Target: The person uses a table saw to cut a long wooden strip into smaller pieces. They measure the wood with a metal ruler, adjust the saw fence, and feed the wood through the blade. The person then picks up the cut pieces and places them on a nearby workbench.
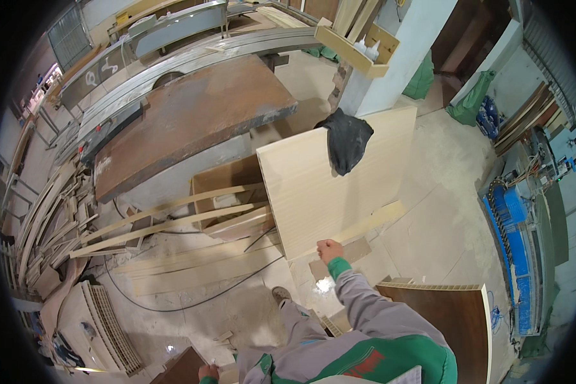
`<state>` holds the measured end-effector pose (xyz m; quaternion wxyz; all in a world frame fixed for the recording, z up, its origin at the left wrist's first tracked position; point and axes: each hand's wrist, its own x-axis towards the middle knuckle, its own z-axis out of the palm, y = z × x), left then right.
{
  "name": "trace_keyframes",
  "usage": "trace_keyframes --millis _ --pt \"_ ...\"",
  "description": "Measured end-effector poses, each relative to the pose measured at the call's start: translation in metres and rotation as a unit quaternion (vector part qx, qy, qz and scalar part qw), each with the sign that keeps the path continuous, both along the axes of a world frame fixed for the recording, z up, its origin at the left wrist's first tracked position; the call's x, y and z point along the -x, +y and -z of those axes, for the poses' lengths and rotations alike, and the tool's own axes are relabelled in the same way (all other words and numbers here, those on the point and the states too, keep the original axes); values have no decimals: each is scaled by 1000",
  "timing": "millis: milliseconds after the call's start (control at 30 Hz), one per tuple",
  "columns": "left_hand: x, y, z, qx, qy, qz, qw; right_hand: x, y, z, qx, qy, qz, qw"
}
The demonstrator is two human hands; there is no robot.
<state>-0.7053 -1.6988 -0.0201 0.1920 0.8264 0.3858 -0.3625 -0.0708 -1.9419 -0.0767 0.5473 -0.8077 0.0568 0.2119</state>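
Note:
My right hand (329, 251) is held out in front of me with its fingers curled in, and I see nothing in them. It is over the lower edge of a large pale wood-grain panel (339, 185), which stands leaning; whether they touch I cannot tell. A black cloth (348, 142) hangs over the panel's top edge. Low at the bottom edge, my left hand (208, 372) is partly cut off, its fingers closed beside the edge of a dark brown board (180, 367). What it holds, if anything, I cannot make out.
A rusty-brown slab table (198, 115) stands ahead. Long wood strips (166, 216) stick out of a cardboard box (230, 176). A black cable (179, 309) crosses the floor. Brown-faced boards (438, 313) lean at my right, before a blue machine (515, 256). Scrap strips (54, 211) pile up left.

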Motion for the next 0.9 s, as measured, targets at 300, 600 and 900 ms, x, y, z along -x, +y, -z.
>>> trace_keyframes --millis 300,600,900 --pt "-42 19 27 94 -34 -400 911 -204 -9 -217 -50 -153 56 985" --pt "-169 157 106 141 -71 -214 964 -271 77 -421 -101 -347 56 931" --pt "-165 298 101 -27 -135 -134 981 -454 61 -433 281 -425 -147 848"
